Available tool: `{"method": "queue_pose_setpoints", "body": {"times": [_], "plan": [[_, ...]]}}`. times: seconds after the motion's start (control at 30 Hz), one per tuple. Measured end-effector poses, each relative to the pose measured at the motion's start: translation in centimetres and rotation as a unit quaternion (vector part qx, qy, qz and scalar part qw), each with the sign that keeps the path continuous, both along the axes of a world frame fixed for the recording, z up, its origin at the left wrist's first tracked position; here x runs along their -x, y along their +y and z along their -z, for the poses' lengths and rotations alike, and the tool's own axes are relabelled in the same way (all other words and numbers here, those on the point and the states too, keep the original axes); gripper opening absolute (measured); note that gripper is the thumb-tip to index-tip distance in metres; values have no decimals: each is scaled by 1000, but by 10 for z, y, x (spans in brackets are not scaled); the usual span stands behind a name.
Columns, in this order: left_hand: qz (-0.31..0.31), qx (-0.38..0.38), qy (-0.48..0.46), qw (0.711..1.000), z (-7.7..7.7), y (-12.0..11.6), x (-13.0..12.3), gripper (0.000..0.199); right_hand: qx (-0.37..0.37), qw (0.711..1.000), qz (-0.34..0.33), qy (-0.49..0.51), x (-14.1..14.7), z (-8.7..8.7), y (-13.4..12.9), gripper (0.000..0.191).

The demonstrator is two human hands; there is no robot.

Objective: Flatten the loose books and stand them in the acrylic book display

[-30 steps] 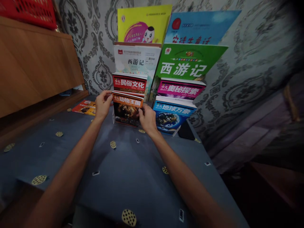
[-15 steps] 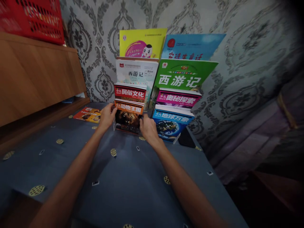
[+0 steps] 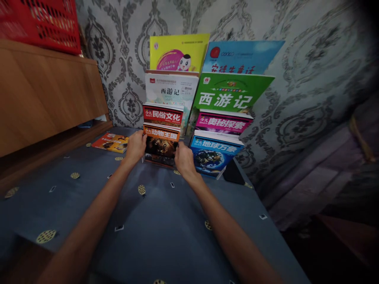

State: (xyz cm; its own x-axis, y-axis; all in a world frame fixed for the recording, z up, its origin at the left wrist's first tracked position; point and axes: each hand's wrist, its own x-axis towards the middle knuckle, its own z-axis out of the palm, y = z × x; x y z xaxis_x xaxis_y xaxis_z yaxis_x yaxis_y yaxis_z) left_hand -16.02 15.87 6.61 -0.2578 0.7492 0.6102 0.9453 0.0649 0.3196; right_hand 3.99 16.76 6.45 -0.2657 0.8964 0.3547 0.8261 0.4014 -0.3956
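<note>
An orange-topped book with a lion cover point(image 3: 161, 144) stands upright at the front of the left row. My left hand point(image 3: 136, 146) is closed on its left edge, and my right hand point(image 3: 184, 157) is closed at its right edge. Behind it rise a red-topped book point(image 3: 162, 115), a white book point(image 3: 171, 90) and a yellow book point(image 3: 177, 51). The right row holds a blue book with a globe point(image 3: 213, 156), a magenta-topped book point(image 3: 222, 123), a green book point(image 3: 233, 92) and a light blue book point(image 3: 242, 57).
An orange book point(image 3: 111, 142) lies flat on the blue patterned cloth point(image 3: 156, 221), left of my left hand. A dark flat object point(image 3: 233, 174) lies right of the rows. A wooden cabinet point(image 3: 53, 98) with a red basket point(image 3: 56, 23) is at left; patterned wallpaper point(image 3: 118, 51) is behind.
My left hand has shifted slightly right against the lion book's edge, its fingers closer around it. The view has moved slightly. The other books stand as before.
</note>
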Motion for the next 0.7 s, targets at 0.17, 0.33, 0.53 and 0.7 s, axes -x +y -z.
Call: {"method": "queue_pose_setpoints", "body": {"times": [0.17, 0.33, 0.53, 0.7], "plan": [[-6, 0, 5, 1000, 0, -1, -1, 25, -7, 1000, -14, 26, -1, 5, 4, 30], [-5, -2, 7, 1000, 1, -1, 0, 26, -23, 998, -30, 54, -2, 10, 7, 28], [0, 1, 2, 1000, 1, -1, 2, 26, -40, 996, -31, 69, 0, 14, 5, 23], [-2, -1, -3, 1000, 2, 0, 2, 26, -50, 995, -33, 79, 3, 17, 5, 24]]}}
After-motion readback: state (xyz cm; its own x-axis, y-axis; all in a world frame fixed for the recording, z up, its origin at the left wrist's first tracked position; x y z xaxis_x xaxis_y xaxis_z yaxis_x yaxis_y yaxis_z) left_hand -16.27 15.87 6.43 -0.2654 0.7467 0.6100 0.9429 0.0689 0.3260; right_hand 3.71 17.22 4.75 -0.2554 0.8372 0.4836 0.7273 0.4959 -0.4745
